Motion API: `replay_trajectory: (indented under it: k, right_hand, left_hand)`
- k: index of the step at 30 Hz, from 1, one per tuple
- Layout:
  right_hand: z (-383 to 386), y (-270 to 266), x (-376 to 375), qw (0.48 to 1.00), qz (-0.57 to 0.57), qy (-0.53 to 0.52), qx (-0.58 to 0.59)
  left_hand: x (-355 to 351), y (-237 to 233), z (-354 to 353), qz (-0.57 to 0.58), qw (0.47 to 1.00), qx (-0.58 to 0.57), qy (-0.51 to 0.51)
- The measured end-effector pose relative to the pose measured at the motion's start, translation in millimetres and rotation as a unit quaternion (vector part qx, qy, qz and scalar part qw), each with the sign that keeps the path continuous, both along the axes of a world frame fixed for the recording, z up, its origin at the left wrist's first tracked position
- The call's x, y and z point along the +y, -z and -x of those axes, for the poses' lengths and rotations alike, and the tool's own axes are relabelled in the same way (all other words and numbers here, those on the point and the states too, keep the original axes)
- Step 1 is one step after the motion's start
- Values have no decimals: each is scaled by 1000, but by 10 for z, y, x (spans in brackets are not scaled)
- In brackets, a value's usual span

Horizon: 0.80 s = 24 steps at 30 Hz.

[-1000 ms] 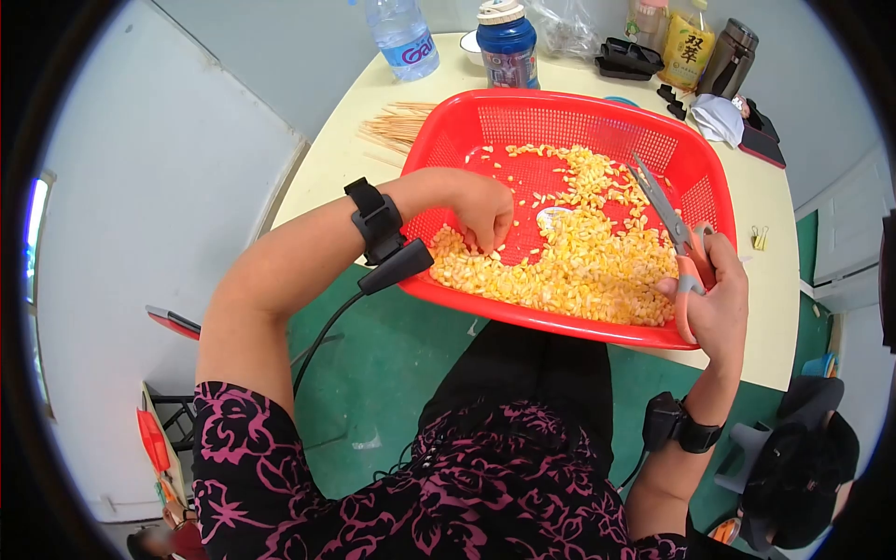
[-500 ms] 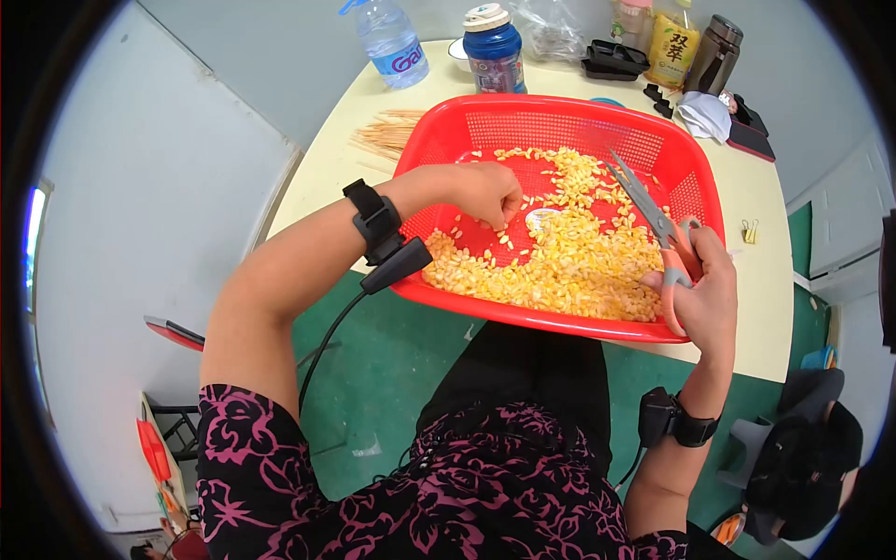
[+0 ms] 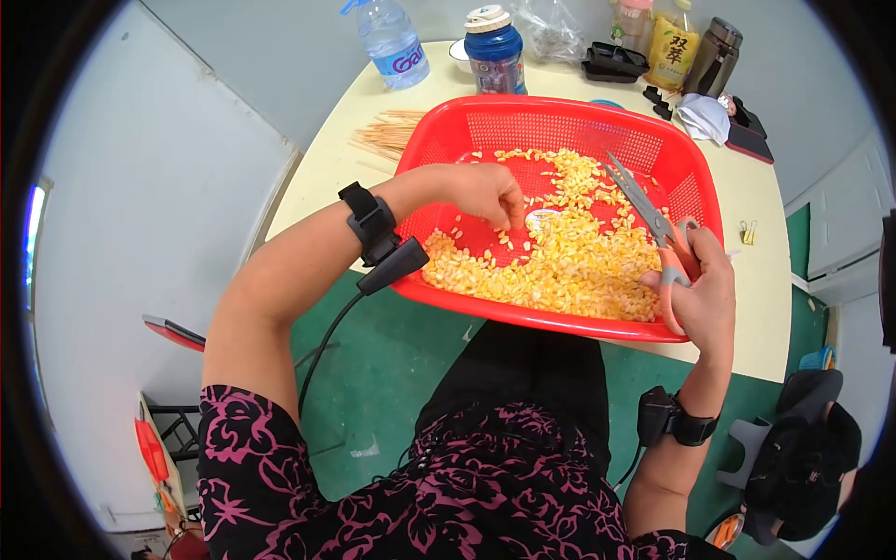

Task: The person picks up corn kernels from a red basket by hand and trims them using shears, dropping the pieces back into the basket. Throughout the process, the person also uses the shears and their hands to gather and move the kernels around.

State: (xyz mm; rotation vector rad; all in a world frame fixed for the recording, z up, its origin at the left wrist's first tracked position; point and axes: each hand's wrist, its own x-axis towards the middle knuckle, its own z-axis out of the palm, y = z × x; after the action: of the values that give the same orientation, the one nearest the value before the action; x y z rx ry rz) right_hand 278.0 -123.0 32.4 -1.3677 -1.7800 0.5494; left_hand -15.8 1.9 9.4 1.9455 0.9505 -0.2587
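In the head view, my left grip [image 3: 485,194] is narrow, fingers curled down and tips drawn close; I cannot tell whether anything is pinched between them. Small yellow kernels [image 3: 579,261] lie right under and beside those fingertips, with the thickest heap spreading to their right and toward my body. My right grip [image 3: 707,299] is wrapped around scissors with grey metal blades and orange handles [image 3: 644,201], the blades reaching forward and left from my fingers, above the kernels.

Both grips are at a red plastic basket [image 3: 560,128], wide and round-cornered, its walls pierced with small holes. The kernels are plump and smooth-looking, loosely scattered beyond my left grip. Just right of that grip, a white patch [image 3: 541,219] shows among them.

The basket sits on a pale yellow table [image 3: 761,317]. Past my left grip lie thin wooden sticks [image 3: 387,135] in a loose bundle, with a clear plastic bottle [image 3: 397,51] and a blue jar with a white lid [image 3: 495,61] farther out. A small yellow clip [image 3: 749,233] lies just beyond my right grip. Below the table, the floor [image 3: 383,401] is green.
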Motion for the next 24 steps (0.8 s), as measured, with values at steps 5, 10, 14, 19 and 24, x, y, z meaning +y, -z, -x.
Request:
replay_trajectory:
  k: [5, 10, 14, 19, 24]
  right_hand:
    - [5, 5, -4, 1000, -8, 1, 8]
    - [3, 23, 4, 999, -33, 3, 15]
    - [-10, -17, 1, 1000, -2, -2, 8]
    - [-5, -60, 10, 999, 40, 1, 22]
    - [-12, -120, 92, 996, 64, -20, -66]
  left_hand:
    - [-106, 20, -120, -113, 985, 96, 85]
    - [-145, -8, -243, -174, 961, 158, 144]
    - [-113, -126, -265, -142, 981, 100, 92]
    - [-91, -305, -226, 20, 965, -201, -166]
    - [-179, -444, -389, 80, 850, -426, -299]
